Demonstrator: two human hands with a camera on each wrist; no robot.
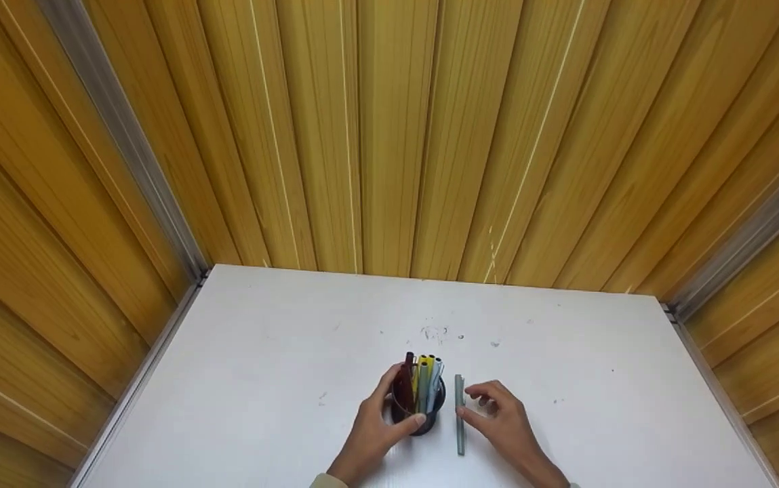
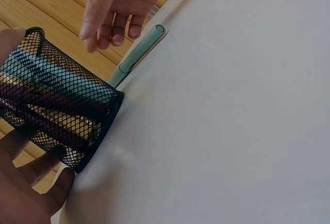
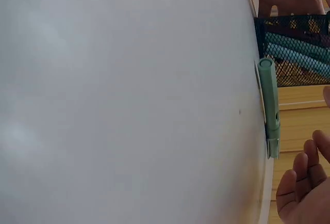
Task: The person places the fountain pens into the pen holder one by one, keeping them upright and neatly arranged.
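Observation:
A black mesh pen cup [image 1: 424,427] stands upright on the white table, with my left hand [image 1: 374,425] gripping it, thumb near its front and fingers round the left side. Several pens [image 1: 424,379] in dark red, yellow, green and light blue stick up out of the cup. To its right a single green pen [image 1: 460,437] lies on the table, pointing away from me. My right hand [image 1: 506,421] hovers beside that pen, thumb close to it and fingers loosely bent. The left wrist view shows a gap between those fingers and the green pen [image 2: 146,46].
The white table [image 1: 260,352] carries a few small dark marks [image 1: 435,332] beyond the cup. Wood-patterned panels [image 1: 396,135] rise behind its far edge and along both sides, with grey metal posts [image 1: 125,129] at the corners.

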